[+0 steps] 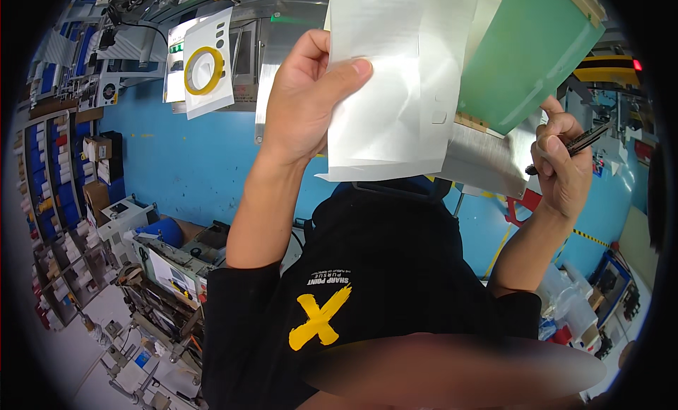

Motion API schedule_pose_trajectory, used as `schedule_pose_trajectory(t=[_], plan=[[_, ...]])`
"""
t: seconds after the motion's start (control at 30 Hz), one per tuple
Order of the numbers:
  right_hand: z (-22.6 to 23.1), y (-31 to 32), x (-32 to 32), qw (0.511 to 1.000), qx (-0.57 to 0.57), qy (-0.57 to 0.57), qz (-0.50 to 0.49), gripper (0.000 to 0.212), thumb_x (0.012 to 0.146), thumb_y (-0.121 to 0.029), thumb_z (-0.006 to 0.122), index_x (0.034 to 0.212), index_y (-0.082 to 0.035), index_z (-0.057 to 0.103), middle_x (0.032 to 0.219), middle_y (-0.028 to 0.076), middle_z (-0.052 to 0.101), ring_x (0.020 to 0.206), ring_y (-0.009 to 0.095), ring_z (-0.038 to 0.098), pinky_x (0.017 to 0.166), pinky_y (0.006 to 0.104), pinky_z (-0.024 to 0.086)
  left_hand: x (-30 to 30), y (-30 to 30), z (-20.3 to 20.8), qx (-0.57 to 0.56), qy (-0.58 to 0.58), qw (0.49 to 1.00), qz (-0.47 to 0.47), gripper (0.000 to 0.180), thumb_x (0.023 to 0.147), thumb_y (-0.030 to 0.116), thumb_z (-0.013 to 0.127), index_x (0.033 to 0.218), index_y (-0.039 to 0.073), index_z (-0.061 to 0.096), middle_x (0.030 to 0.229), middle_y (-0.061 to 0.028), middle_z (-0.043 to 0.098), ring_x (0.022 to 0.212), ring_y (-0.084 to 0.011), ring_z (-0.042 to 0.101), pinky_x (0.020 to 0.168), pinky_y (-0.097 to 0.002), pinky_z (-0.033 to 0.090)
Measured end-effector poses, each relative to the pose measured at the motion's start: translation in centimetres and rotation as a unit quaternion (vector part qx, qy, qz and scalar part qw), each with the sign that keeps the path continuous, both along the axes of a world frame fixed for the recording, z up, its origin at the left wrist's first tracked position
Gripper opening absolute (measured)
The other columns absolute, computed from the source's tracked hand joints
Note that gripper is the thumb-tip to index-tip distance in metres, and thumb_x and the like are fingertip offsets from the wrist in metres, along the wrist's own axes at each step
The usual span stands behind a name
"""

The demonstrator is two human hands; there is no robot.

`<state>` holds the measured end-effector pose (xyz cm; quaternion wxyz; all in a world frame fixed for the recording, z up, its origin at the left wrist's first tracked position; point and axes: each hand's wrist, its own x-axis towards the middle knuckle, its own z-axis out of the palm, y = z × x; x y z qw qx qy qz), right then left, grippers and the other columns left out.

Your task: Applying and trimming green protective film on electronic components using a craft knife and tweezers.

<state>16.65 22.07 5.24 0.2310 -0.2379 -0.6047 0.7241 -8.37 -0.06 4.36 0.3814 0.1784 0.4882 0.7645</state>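
Observation:
My left hand (304, 103) pinches the left edge of a translucent whitish sheet (395, 120), thumb on top and fingers behind. The sheet hangs upright in front of me, with faint cut shapes near its lower right. In my right hand (561, 159) a slim dark pen-like tool (586, 138) is gripped; its exact kind is hard to make out. The fingertips of that hand come close to the lower right edge of a tilted green panel (530, 64); whether they touch it I cannot tell. The panel has wooden-looking strips at its ends and stands right of the sheet.
A metal work surface (487, 159) lies beneath the panel. To the left, a yellow tape roll (204, 71) rests on white sheets (224, 39). Machinery (169, 269) and shelves of rolls (60, 177) stand farther left; plastic bags (572, 300) are at the lower right.

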Motion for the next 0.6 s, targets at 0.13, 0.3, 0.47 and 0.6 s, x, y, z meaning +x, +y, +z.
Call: schedule_pose_trajectory(t=[0.13,0.3,0.47,0.6], plan=[[-0.1,-0.7,-0.4,1.0,-0.006,0.006,-0.012,0.013,0.085,-0.007,0.07,0.088,-0.001,0.059,0.136,0.026,0.052,0.05,0.001,0.037,0.044,0.0156,0.029,-0.3,-0.4,-0.6,-0.04,0.068,0.997,0.028,0.023,0.09,0.002,0.067,0.107,0.0,0.052,0.098,-0.0083,0.066,0.085,-0.0083,0.063,0.075,-0.0238,0.053],[-0.1,-0.9,-0.8,1.0,-0.012,0.0,-0.007,0.017,0.082,-0.006,0.072,0.089,0.002,0.059,0.13,0.025,0.058,0.049,0.004,0.04,0.043,0.0184,0.029,-1.6,-0.3,-1.7,-0.124,0.228,0.965,0.043,0.032,0.087,0.006,0.071,0.113,-0.002,0.054,0.1,-0.0074,0.064,0.084,-0.0091,0.06,0.072,-0.0234,0.05],[0.8,-1.5,-1.1,1.0,-0.019,-0.011,0.001,0.016,0.081,-0.006,0.072,0.088,0.002,0.059,0.132,0.025,0.057,0.049,0.003,0.04,0.043,0.0187,0.031,-1.4,1.5,0.4,-0.216,0.539,0.803,0.129,0.04,0.083,0.016,0.073,0.118,0.003,0.06,0.109,-0.0094,0.059,0.093,-0.0171,0.057,0.075,-0.0295,0.047],[1.1,-1.5,-0.9,1.0,-0.011,-0.013,-0.003,0.015,0.082,-0.007,0.072,0.088,0.0,0.06,0.132,0.026,0.057,0.049,0.002,0.039,0.042,0.0182,0.031,0.9,5.5,2.6,-0.076,0.423,0.903,-0.017,0.035,0.084,0.019,0.073,0.113,0.002,0.063,0.102,-0.0058,0.063,0.092,-0.0139,0.056,0.076,-0.0273,0.047]])
